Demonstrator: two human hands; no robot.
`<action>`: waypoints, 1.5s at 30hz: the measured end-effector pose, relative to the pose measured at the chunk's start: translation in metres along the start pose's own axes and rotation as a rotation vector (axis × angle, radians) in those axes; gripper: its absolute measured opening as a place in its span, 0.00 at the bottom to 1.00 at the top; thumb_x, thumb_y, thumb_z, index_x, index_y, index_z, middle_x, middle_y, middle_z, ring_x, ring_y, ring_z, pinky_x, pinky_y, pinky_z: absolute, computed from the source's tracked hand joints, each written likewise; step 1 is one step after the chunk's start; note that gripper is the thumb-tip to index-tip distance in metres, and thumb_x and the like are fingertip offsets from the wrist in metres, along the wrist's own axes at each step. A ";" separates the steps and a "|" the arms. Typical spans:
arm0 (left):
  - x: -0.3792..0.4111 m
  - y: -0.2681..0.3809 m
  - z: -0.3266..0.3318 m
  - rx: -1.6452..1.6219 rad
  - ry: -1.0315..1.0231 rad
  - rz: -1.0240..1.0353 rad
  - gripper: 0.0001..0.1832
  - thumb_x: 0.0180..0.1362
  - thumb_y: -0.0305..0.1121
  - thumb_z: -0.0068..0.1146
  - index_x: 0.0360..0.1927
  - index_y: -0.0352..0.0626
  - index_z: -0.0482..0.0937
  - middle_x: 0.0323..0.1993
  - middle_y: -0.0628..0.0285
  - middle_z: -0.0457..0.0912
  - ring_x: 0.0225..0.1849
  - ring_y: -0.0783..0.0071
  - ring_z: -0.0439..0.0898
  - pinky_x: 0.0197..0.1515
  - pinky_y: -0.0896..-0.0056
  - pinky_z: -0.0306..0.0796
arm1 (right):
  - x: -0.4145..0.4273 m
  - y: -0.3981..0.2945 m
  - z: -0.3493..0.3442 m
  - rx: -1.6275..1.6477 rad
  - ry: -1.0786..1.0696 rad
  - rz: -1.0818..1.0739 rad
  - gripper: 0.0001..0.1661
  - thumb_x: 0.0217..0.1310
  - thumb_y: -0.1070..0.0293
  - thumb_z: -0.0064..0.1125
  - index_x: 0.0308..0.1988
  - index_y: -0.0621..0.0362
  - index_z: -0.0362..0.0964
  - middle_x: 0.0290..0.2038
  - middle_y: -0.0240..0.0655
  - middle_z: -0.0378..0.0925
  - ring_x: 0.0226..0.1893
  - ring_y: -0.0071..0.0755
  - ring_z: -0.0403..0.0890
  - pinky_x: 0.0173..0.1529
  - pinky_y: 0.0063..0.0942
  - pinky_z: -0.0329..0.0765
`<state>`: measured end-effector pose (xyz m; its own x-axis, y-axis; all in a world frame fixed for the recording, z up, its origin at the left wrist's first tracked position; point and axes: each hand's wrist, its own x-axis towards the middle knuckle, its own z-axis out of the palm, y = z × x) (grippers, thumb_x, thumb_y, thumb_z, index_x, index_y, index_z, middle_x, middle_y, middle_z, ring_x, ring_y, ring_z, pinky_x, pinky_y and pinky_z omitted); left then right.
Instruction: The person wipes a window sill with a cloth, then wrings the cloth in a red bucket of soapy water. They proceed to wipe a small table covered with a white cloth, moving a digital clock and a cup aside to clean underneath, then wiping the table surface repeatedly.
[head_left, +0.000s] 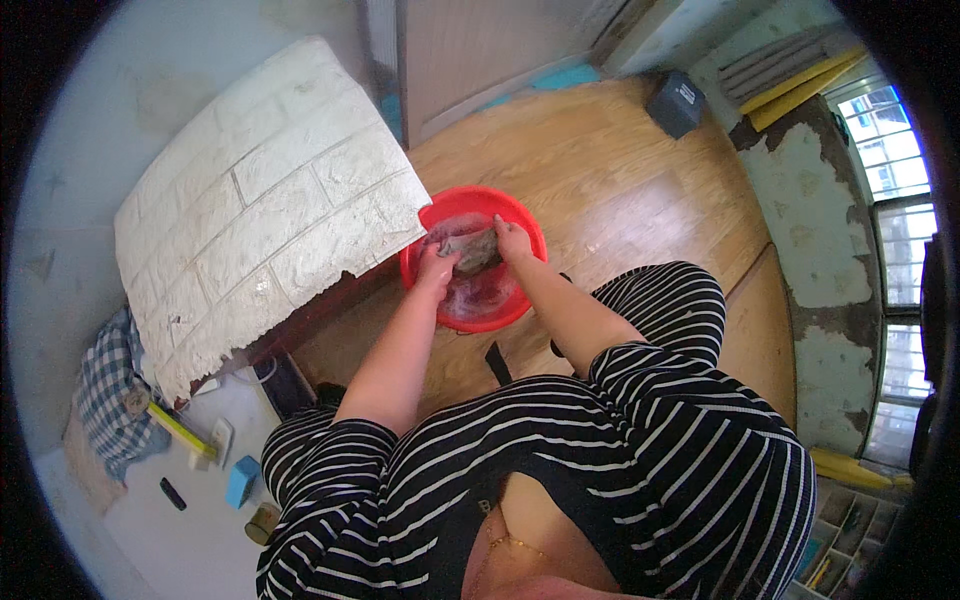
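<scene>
A round red plastic basin (537, 232) stands on the wood-look floor, with sudsy water (480, 296) inside. Over the water, a wet greyish-brown cloth (478, 251) is stretched between my two hands. My left hand (437, 264) grips its left end. My right hand (512, 238) grips the right end, with the thumb on top near the basin's far side. The cloth's underside is hidden, so I cannot tell whether it touches the water.
A white brick-pattern panel (277, 202) with a ragged lower edge juts over the basin's left rim. At left, a white surface (165, 540) bears a blue box (241, 481), a jar (262, 523) and a checked cloth (120, 397). A dark grey box (675, 105) sits by the far wall.
</scene>
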<state>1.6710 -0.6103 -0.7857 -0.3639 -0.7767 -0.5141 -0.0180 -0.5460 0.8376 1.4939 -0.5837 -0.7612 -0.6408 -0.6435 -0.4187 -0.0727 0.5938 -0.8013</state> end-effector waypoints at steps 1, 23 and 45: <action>-0.001 -0.005 -0.003 0.098 0.104 -0.035 0.24 0.54 0.25 0.56 0.57 0.42 0.71 0.54 0.53 0.77 0.56 0.54 0.73 0.57 0.57 0.67 | -0.007 -0.004 0.001 -0.164 0.044 -0.051 0.30 0.63 0.45 0.53 0.44 0.65 0.75 0.38 0.46 0.81 0.42 0.43 0.80 0.49 0.37 0.74; 0.024 -0.012 0.023 -0.500 -0.084 -0.529 0.27 0.65 0.53 0.40 0.60 0.46 0.70 0.57 0.53 0.72 0.56 0.54 0.73 0.53 0.47 0.68 | -0.025 -0.022 0.011 0.673 -0.680 0.514 0.20 0.59 0.57 0.58 0.47 0.56 0.75 0.44 0.40 0.79 0.41 0.43 0.80 0.47 0.48 0.77; -0.048 0.067 0.022 -0.512 -0.096 -0.376 0.40 0.62 0.70 0.30 0.67 0.53 0.60 0.65 0.55 0.65 0.62 0.47 0.67 0.53 0.27 0.64 | -0.098 -0.070 -0.014 0.547 -0.225 -0.166 0.23 0.63 0.48 0.54 0.43 0.58 0.75 0.41 0.42 0.81 0.40 0.43 0.82 0.45 0.43 0.77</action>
<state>1.6671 -0.6026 -0.7008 -0.5020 -0.4840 -0.7168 0.2777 -0.8751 0.3964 1.5512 -0.5559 -0.6580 -0.4734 -0.8277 -0.3013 0.2829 0.1811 -0.9419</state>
